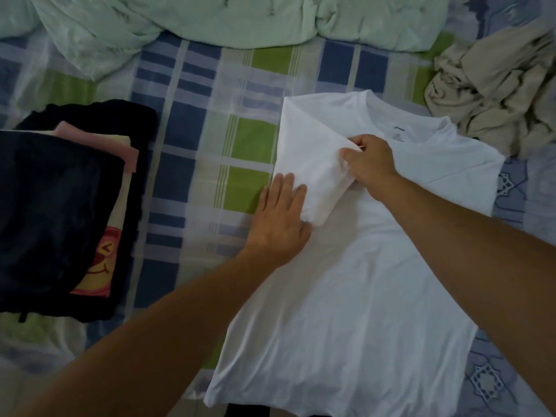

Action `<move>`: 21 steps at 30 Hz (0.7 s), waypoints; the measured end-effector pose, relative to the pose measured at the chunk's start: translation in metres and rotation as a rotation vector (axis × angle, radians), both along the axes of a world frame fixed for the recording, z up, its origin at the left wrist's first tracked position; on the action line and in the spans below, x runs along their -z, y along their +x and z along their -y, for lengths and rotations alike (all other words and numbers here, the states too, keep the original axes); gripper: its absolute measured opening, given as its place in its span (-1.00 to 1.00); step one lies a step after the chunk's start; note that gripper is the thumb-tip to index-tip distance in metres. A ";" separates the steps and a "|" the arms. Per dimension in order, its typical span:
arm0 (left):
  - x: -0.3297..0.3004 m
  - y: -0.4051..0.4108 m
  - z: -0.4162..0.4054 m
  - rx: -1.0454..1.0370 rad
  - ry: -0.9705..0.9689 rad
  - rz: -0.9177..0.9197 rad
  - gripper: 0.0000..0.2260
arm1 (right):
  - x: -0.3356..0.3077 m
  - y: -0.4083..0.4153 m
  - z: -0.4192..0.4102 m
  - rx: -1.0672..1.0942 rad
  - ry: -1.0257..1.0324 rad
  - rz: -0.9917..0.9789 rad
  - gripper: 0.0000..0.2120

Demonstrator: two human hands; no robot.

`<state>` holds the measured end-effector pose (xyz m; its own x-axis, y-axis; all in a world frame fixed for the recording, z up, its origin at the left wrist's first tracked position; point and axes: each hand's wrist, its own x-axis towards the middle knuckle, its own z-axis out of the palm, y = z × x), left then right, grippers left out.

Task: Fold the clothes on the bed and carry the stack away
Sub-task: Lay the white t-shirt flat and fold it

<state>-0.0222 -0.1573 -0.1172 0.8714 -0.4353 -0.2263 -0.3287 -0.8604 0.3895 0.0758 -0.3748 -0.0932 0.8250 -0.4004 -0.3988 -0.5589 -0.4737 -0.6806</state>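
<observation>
Pinching white T-shirt (pixel 346 281) sleeve, right hand (pixel 368 167)

Under both hands lies a plain white T-shirt (pixel 346 281), on a bed sheet (pixel 210 115) checked in blue, green and pale grey. Left of the left hand (pixel 279 218) sits a stack (pixel 60 206) of black, pink and cream pieces with a cartoon print; beyond the right hand (pixel 370 164) are a beige garment (pixel 493 94) and a mint-green quilt (pixel 210 22).
</observation>
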 end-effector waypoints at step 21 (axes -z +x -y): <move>-0.004 -0.126 -0.088 -0.676 -0.201 -0.345 -0.76 | -0.005 -0.376 0.127 0.111 -0.278 -0.082 -0.79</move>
<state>-0.1480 -0.0692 -0.1132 0.8569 0.1032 -0.5051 0.4090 -0.7326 0.5441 -0.3004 -0.5014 -0.0886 0.7396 -0.5894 -0.3249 -0.6654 -0.5680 -0.4843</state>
